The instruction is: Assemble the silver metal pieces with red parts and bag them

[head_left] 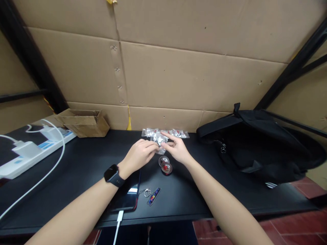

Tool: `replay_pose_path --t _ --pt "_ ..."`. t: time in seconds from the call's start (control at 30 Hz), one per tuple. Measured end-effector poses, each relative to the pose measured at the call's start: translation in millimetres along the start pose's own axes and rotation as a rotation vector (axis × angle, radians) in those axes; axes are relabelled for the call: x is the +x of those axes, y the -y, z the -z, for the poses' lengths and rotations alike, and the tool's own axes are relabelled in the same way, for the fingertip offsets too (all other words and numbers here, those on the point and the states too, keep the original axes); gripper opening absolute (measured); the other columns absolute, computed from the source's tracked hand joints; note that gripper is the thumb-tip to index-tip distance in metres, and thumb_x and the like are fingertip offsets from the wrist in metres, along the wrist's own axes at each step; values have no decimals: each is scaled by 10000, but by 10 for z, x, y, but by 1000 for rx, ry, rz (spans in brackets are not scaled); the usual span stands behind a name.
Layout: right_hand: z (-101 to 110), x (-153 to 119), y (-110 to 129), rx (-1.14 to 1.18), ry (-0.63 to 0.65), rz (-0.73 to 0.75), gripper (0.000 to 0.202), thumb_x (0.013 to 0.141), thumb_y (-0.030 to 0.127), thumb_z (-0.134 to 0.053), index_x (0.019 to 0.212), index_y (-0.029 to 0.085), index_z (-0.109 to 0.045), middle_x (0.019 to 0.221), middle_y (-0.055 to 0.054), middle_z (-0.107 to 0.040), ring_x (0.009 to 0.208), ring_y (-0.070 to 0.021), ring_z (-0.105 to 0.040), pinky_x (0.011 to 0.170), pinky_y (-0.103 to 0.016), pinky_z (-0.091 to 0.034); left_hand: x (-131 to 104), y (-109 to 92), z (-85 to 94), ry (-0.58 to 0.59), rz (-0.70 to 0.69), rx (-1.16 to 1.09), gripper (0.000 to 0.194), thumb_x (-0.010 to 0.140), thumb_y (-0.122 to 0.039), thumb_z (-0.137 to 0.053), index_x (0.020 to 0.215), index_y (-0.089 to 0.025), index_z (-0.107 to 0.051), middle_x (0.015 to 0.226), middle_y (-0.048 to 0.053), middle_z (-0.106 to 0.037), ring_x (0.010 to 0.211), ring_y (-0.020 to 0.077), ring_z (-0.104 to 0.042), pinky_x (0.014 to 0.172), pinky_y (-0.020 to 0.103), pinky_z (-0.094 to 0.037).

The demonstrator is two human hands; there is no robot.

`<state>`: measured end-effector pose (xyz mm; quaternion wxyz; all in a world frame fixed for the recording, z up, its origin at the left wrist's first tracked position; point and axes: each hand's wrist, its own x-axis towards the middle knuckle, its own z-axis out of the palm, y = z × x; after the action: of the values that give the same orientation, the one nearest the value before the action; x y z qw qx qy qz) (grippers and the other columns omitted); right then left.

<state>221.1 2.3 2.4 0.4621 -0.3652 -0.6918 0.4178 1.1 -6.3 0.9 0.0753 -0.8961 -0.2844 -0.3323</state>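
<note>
The phone, lying on the black table, serves as landmark. A white cable leaves the phone's near end and drops over the table edge; a snag there could drag the phone. Just right of the phone lies a colourful key tag. Beyond the tag, two glossy round pieces, with red showing at the centre of the nearer, overlap between the forearms; a lowered wrist could knock them away.

Farther beyond the phone, and to its right, the plastic packet is between both hands. The fingers of the left hand pinch its near edge; the right hand has its thumb against it and forefinger extended across it, and whether these grip cannot be told. Uneven pulling could crumple or tear the film, and its slick surface could let it slip. The packet is clear and wrinkled, with silvery highlights; its contents are indistinct. Farthest from the phone, other packets flecked with red form a row; a forward push could mix the packet among them.
</note>
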Motion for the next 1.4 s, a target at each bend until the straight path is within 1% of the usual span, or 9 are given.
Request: replay_pose_path --t 0.17,0.3,0.43,0.53,0.67,0.83,1.1,1.27,1.4 --pt "23 21 -4 -12 -13 15 697 899 409 -669 1529 250 -418 1050 -74 -717 836 -168 -700 749 -291 -556 -78 417 -19 -35 166 34 193 919 -142 -585 1029 -241 -710 1099 20 -768 1020 217 -702 893 360 -480" --pt "77 47 -40 -127 -44 43 631 908 389 -650 1493 285 -439 1423 -131 -540 903 -161 -702 727 -275 -561 -228 899 8 -88 424 178 194 902 -178 -573 1008 -219 -730 1099 43 -773 1013 250 -711 931 371 -495" --pt "134 68 -126 -350 4 105 471 920 371 -628 1374 270 -558 1436 -114 -529 1016 -198 -671 758 -310 -558 -324 1147 -21 -48 571 270 235 921 -254 -535 1002 -207 -751 1031 72 -786 961 278 -724 903 373 -507" --pt "148 72 -207 -544 73 83 382 929 381 -621 1281 232 -625 1333 -107 -619 1115 -230 -632 931 -390 -518 -325 1161 -85 28 599 282 277 922 -285 -517 1051 -208 -750 1060 83 -782 976 291 -724 907 385 -499" --pt "135 67 -288 -780 134 -3 381 975 437 -549 1286 231 -625 1406 -121 -599 1307 -290 -525 1079 -510 -389 -313 1145 -165 146 594 230 316 908 -304 -529 1162 -229 -700 1184 73 -750 1126 299 -679 977 426 -451" --pt "108 59 -313 -919 193 -83 423 992 494 -495 1319 246 -601 1422 -124 -600 1324 -314 -506 1034 -528 -377 -328 1150 -227 209 640 182 345 916 -357 -532 1229 -228 -600 1239 95 -713 1174 297 -643 1043 496 -363" --pt "134 29 -193 -1030 221 -75 460 996 478 -485 1405 269 -524 1415 -112 -611 1278 -301 -530 993 -474 -360 -326 1087 -180 259 636 211 299 853 -366 -577 1109 -252 -682 1354 82 -655 1403 353 -445 1086 538 -286" --pt "168 39 -89 -1114 177 -55 456 986 411 -520 1425 288 -504 1202 -85 -716 1123 -280 -607 945 -419 -349 -327 1096 -153 283 665 191 367 946 -515 -472 1095 -283 -714 1416 60 -623 1384 350 -462 1084 546 -301" --pt "194 40 -75 -1163 105 -65 409 953 345 -561 1350 250 -578 1066 -96 -727 1046 -286 -616 938 -431 -338 -373 1161 -206 251 626 224 357 1001 -359 -388 1143 -281 -706 1463 59 -585 1383 310 -459 1070 531 -322"
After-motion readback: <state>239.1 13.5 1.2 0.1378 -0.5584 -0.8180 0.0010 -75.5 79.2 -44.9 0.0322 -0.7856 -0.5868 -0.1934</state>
